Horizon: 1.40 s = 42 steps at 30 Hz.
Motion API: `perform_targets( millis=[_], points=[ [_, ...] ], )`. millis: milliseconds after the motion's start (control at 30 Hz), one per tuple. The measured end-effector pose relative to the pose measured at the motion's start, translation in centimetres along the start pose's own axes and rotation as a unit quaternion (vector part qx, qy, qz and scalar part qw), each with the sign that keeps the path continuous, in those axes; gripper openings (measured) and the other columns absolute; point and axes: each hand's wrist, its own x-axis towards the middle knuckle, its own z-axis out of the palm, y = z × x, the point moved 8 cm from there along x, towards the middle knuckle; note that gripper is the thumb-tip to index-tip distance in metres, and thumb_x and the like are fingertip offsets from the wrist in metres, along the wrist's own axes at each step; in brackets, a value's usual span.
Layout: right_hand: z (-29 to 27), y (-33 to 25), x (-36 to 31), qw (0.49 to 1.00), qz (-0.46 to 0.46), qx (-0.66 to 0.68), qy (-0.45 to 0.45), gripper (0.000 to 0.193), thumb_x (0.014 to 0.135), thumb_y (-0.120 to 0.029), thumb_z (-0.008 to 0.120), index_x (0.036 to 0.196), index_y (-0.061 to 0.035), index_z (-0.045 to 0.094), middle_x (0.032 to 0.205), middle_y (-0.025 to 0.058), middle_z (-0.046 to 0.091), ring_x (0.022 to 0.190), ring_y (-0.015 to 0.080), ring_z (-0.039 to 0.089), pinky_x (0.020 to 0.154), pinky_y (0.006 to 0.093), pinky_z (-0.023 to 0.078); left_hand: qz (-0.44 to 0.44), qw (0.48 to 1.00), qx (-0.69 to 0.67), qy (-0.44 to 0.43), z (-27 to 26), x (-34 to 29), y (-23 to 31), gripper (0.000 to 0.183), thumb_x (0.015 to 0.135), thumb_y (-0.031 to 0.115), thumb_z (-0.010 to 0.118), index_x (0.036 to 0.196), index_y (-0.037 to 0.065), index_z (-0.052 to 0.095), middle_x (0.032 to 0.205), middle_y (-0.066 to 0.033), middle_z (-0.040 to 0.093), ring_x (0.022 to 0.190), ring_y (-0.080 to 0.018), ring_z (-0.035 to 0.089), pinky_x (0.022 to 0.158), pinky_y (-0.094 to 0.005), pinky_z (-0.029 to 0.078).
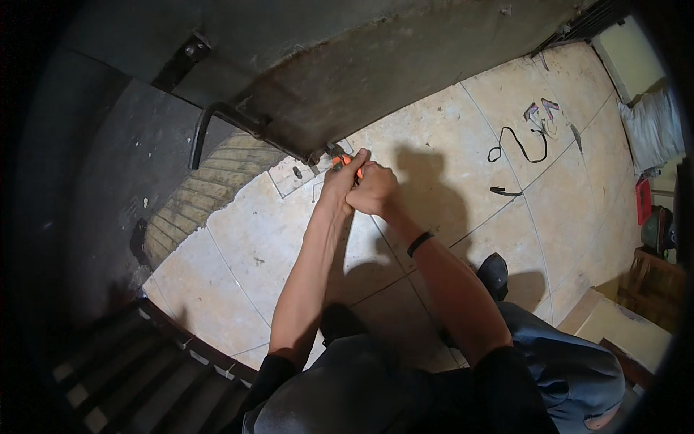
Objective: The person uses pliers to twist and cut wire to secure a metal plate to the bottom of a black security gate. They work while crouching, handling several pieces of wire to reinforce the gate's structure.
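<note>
Both my hands are together on a pair of pliers with orange-and-black handles (341,160), at the lower corner of a dark metal door (318,101). My left hand (338,181) is closed round the handles, its thumb lying along them. Pressed against it from the right, my right hand (375,190) is closed over the handle ends. The dark head of the pliers meets the door's rusty bottom corner; what its jaws grip is too small to tell. A bent metal bar handle (217,108) sticks out from the door's left edge.
Pale tiles (249,239) cover the floor, meeting a ridged yellowish ramp (210,188) at left. A black cord (522,155), a short black strip (506,192) and colored scraps (542,111) lie to the right. A white sack (653,130) stands by the wall, and a dark grate (173,362) lies lower left.
</note>
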Motion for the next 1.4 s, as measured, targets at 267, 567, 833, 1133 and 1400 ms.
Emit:
perform_targets(
  millis=[267,567,833,1133,1400],
  points=[
    [-0.2,-0.1,0.5,0.996,-0.037,0.013,-0.083,0.038,0.07,-0.025,0.067,0.096,0.0022,0.072,0.1,0.0222,0.075,0.098,0.0379,0.073,0.088,0.0445,0.059,-0.023,0.997,-0.039,-0.063,2.4,-1.0,0.0,0.035,0.095,0.038,0.076,0.101,0.005,0.068,0.102,-0.0101,0.073,0.091,-0.0205,0.07,0.079,-0.0354,0.059],
    [-0.3,-1.0,-0.2,0.956,-0.09,-0.224,0.169,0.045,0.081,-0.024,0.076,0.118,-0.0017,0.065,0.117,0.0187,0.069,0.103,0.0306,0.073,0.087,0.0373,0.06,0.046,0.901,-0.341,-0.262,5.4,-1.0,-0.9,0.035,0.103,0.044,0.062,0.092,0.011,0.059,0.119,-0.011,0.07,0.107,-0.028,0.068,0.095,-0.0434,0.058],
    [-0.8,-2.3,-0.3,0.991,-0.045,-0.096,0.077,0.05,0.076,-0.027,0.073,0.116,0.0018,0.065,0.114,0.024,0.068,0.105,0.0372,0.071,0.093,0.04,0.058,-0.006,0.913,-0.358,-0.194,3.1,-2.8,0.0,0.025,0.101,0.031,0.069,0.099,0.007,0.061,0.116,-0.0154,0.07,0.105,-0.0306,0.068,0.097,-0.0455,0.057],
    [-1.3,-2.1,-0.5,0.987,-0.112,-0.018,0.11,0.04,0.079,-0.033,0.069,0.108,-0.0069,0.067,0.098,0.0199,0.071,0.09,0.0362,0.07,0.08,0.0443,0.056,-0.05,0.925,-0.308,-0.216,3.6,-2.1,-1.2,0.025,0.101,0.026,0.069,0.111,0.004,0.061,0.124,-0.0156,0.068,0.117,-0.0295,0.065,0.101,-0.0444,0.055],
    [-0.9,-2.1,-0.1,0.949,-0.195,-0.11,0.222,0.024,0.09,-0.029,0.06,0.107,-0.0119,0.064,0.106,0.0197,0.061,0.101,0.0395,0.054,0.086,0.0535,0.043,0.029,0.885,-0.378,-0.272,5.4,-3.9,0.1,0.038,0.105,0.041,0.06,0.118,0.005,0.057,0.134,-0.0154,0.063,0.133,-0.0334,0.056,0.112,-0.0481,0.047]
  ],
)
